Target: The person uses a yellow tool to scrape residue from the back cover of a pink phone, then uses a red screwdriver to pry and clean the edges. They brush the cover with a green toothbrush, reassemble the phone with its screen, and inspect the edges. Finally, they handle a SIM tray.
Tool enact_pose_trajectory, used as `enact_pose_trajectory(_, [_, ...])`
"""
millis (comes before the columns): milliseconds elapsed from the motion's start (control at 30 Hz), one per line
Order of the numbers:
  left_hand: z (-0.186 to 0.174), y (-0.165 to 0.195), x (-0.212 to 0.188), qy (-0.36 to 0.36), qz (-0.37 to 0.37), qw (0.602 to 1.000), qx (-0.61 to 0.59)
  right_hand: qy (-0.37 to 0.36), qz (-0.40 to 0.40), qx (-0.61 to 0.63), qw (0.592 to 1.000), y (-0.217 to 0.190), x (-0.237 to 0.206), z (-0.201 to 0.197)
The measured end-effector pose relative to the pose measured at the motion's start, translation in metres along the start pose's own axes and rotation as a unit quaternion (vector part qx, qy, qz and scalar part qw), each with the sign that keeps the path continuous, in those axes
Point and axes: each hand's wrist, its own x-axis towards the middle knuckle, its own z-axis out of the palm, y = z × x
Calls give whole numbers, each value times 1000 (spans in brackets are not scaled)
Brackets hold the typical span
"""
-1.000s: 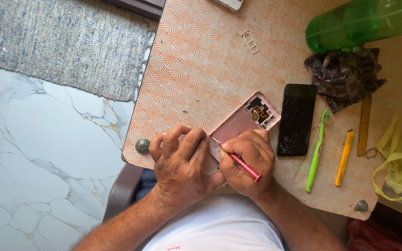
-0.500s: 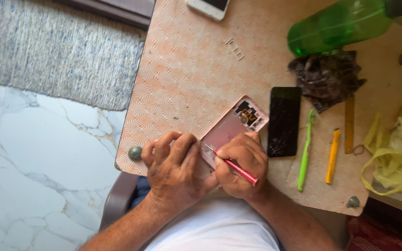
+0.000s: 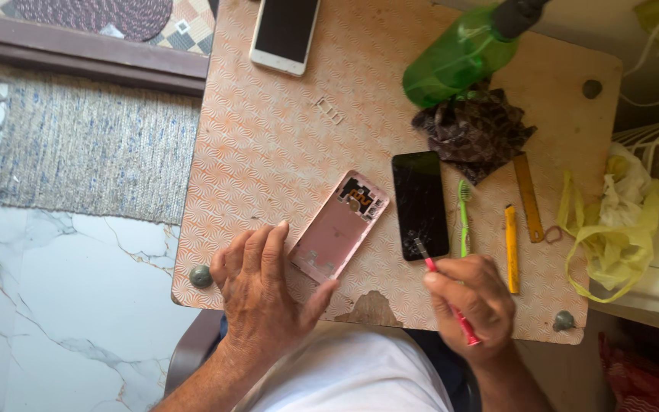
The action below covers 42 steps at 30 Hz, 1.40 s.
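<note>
A pink opened phone body [image 3: 337,227] lies on the small patterned table [image 3: 284,152], its inner parts showing at the top end. My left hand [image 3: 265,294] rests flat beside its lower left edge, the thumb touching its near end. My right hand [image 3: 474,297] grips a thin red screwdriver [image 3: 444,288], whose tip points at the lower end of a black cracked phone screen [image 3: 419,204] lying to the right of the pink body.
A white phone [image 3: 285,32] lies at the far edge, a small metal tray part [image 3: 329,111] near the middle. A green bottle [image 3: 459,53], dark cloth [image 3: 473,131], green toothbrush [image 3: 464,217], yellow tool [image 3: 511,248], ruler [image 3: 528,197] and yellow bag [image 3: 612,221] lie right.
My right hand has lifted the red screwdriver off the pink phone body and moved right toward the black screen. My left hand has slid off the body to its left edge.
</note>
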Motion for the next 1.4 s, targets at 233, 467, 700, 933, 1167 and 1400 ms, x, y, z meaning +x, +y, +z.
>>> enact_pose_trajectory(233, [5,23,28,-34,36,998,27,-8,122,-144,982,31,-8,-35])
enact_pose_trajectory(467, [11,40,57,-112,-20,988,101,-25,154,-149,976,51,-18,-50])
enact_pose_trajectory(700, [6,44,64,-104,-32,988,108,7,124,-112,986,47,-19,-50])
enact_pose_trajectory(933, [3,42,63,-104,-36,988,107,63,121,-44,990,35,-20,-34])
enact_pose_trajectory(1167, [8,25,54,-120,-28,987,99,-34,116,-129,984,50,-12,-34])
enact_pose_trajectory(1400, [12,12,43,-144,-113,983,5,-66,96,-210,971,67,-9,-44])
